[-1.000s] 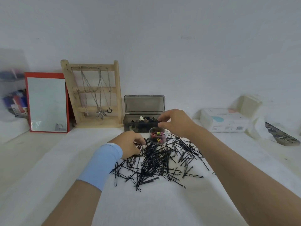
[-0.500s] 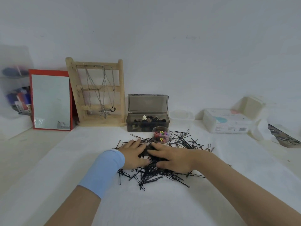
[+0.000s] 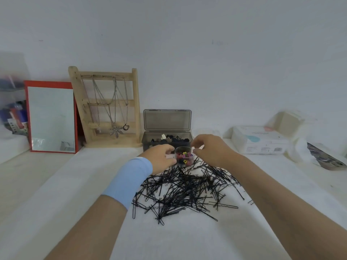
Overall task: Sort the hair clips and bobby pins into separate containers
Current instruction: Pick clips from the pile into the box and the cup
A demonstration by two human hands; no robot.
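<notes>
A loose pile of black bobby pins (image 3: 187,190) lies on the white cloth in front of me. At its far edge stands a small clear jar (image 3: 185,158) holding several tiny colourful hair clips. My left hand (image 3: 161,157), with a light blue wrist band, cups the jar's left side, thumb and fingers touching it. My right hand (image 3: 212,149) hovers at the jar's right rim, thumb and forefinger curled close together; anything pinched there is too small to see. Behind the jar a grey box (image 3: 148,141), lid up, holds dark clips.
A wooden jewellery stand (image 3: 105,107) with necklaces and a red-framed mirror (image 3: 51,117) lean on the back wall at left. A white tissue pack (image 3: 261,139), a small clear lid (image 3: 206,132) and a patterned flat object (image 3: 326,156) lie at right.
Both hands have lifted off the bobby pin pile and moved forward to the clear jar, the left to its left side and the right to its right rim.
</notes>
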